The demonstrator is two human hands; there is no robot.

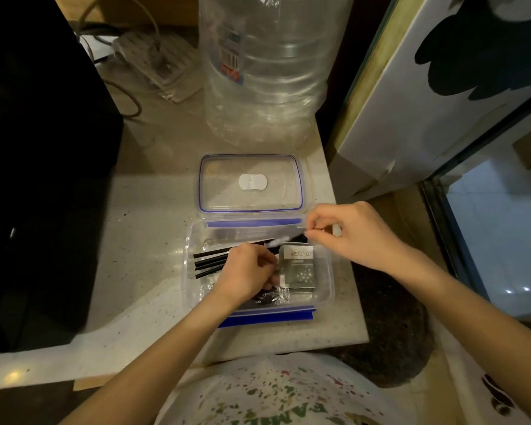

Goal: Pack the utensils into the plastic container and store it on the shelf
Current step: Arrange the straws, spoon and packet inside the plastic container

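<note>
A clear plastic container (327,280) with blue clips stands open on the pale counter. Its lid (250,182) lies flat just behind it. Inside are several black sticks (210,260), a grey "taikoo" packet (299,268) and a clear wrapper with black items (272,297). My left hand (246,274) is inside the container, fingers closed around the sticks' right ends. My right hand (353,233) hovers over the container's back right corner, pinching the end of a black utensil (299,238) with a white wrapped part.
A large clear water bottle (264,65) stands behind the lid. A power strip with cables (157,62) lies at the back left. A big black object (43,167) fills the left side. A white panel (436,96) leans at the right, past the counter's edge.
</note>
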